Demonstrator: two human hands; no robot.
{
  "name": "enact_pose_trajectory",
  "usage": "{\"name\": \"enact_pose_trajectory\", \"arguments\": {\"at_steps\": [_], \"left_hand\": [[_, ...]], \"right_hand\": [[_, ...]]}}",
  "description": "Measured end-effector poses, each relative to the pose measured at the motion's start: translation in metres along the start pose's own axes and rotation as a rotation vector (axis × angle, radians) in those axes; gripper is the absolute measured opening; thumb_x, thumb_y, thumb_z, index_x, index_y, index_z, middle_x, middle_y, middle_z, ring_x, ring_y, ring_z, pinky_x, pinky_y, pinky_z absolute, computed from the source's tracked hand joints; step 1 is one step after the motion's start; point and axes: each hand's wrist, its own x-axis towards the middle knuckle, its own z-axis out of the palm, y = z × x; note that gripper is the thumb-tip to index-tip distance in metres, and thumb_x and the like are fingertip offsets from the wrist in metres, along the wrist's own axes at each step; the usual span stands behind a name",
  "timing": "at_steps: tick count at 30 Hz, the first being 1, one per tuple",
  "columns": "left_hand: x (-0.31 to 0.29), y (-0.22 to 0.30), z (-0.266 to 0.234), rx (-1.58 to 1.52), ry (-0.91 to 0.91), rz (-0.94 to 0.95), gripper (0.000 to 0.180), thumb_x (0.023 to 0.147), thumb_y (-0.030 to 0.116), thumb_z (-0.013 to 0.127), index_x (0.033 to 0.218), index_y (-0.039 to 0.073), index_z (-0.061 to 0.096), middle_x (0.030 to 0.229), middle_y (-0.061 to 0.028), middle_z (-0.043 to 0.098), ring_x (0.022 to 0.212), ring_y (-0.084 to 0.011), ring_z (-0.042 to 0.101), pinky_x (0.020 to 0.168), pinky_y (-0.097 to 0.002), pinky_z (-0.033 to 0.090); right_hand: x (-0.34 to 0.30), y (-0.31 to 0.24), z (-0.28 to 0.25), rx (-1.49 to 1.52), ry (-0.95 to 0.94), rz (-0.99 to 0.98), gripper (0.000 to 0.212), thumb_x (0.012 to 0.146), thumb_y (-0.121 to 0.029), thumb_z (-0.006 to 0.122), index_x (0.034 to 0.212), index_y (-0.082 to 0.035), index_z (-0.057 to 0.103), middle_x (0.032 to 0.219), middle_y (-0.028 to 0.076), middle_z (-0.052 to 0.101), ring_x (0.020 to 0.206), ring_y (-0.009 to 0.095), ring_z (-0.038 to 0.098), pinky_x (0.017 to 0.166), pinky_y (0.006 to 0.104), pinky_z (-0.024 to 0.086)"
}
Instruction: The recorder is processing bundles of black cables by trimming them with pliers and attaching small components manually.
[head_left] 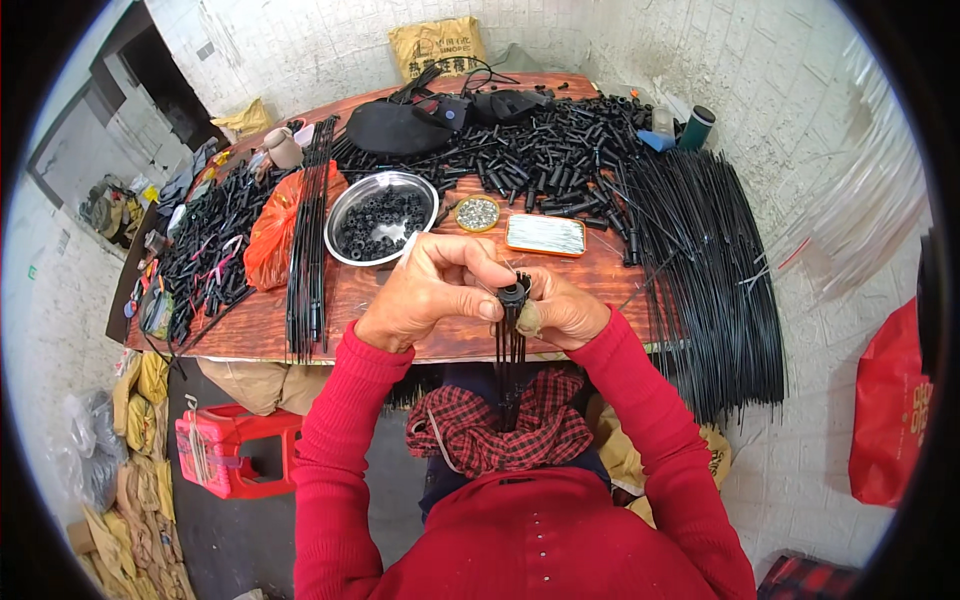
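In front of my chest, my right hand (565, 308) grips a short black tubular fitting (513, 294). Several thin black rods (510, 350) hang from it toward my lap. A pale covering shows on a digit of this hand. Against the fitting's other side, my left hand (440, 288) is closed in a pinch at its top rim; whatever lies between these fingertips is too small to make out. Just beyond my hands sit a rectangular orange-rimmed tray (513, 246) of thin silvery pins, a round tin (460, 222) of small silvery pieces, and a metal bowl (334, 246) of small black parts.
Long black rods (710, 260) overhang the wooden table's (440, 345) right edge; another bundle (308, 250) lies left, beside an orange bag (272, 240). Black tubes (540, 150) are heaped at the back. A checked cloth (500, 425) covers my lap; a red stool (225, 460) stands lower left.
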Motion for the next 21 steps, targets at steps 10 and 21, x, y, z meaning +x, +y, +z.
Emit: {"name": "enact_pose_trajectory", "arguments": {"at_steps": [10, 21], "left_hand": [[0.008, -0.017, -0.021, -0.015, -0.096, 0.036, 0.029, 0.06, -0.001, 0.085, 0.081, 0.003, 0.066, 0.081, -0.0023, 0.056, 0.076, -0.013, 0.056, 0.069, -0.0259, 0.046], [0.012, -0.04, -0.038, 0.006, 0.001, 0.093, 0.028, 0.071, 0.01, 0.082, 0.093, 0.005, 0.064, 0.088, -0.0014, 0.057, 0.078, -0.0118, 0.054, 0.07, -0.0235, 0.046]], "right_hand": [[0.002, 0.002, 0.01, 0.05, 0.091, 0.057, 0.038, 0.075, -0.024, 0.082, 0.105, -0.007, 0.065, 0.089, -0.004, 0.063, 0.076, 0.007, 0.057, 0.069, 0.023, 0.046], [0.009, 0.012, 0.027, 0.05, 0.289, -0.064, 0.019, 0.086, -0.013, 0.072, 0.101, -0.002, 0.065, 0.086, -0.003, 0.064, 0.072, 0.005, 0.058, 0.063, 0.0209, 0.048]]}}
